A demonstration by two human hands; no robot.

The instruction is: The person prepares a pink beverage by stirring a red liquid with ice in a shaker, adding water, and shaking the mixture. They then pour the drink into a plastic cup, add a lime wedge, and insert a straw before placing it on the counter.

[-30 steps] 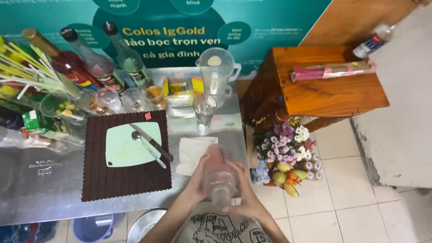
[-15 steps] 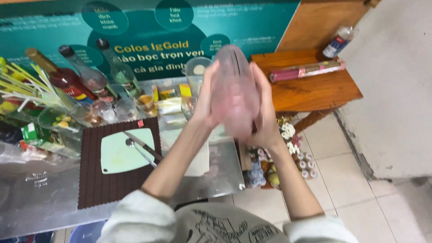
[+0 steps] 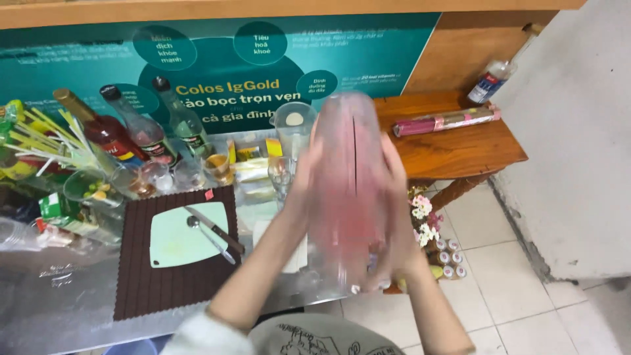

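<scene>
Both my hands clasp a clear plastic shaker (image 3: 351,184) with pinkish liquid inside, raised in front of me and motion-blurred. My left hand (image 3: 303,181) grips its left side and my right hand (image 3: 396,197) its right side. Below them is a steel counter (image 3: 59,296) with a brown ridged mat (image 3: 164,279). On the mat lies a pale green cutting board (image 3: 181,236) with a knife (image 3: 217,229) and a spoon (image 3: 207,236) on it.
Three syrup bottles (image 3: 141,128) stand at the back left beside straws (image 3: 56,141) and small glasses (image 3: 154,176). A clear measuring jug (image 3: 292,125) stands behind the shaker. A wooden table (image 3: 460,141) on the right holds a pink wrapped roll (image 3: 447,121) and a bottle (image 3: 493,79). Flowers (image 3: 424,220) sit on the floor.
The shaker went from low near my body up in front of the camera. Now it is blurred and stretched downward, still held between both hands.
</scene>
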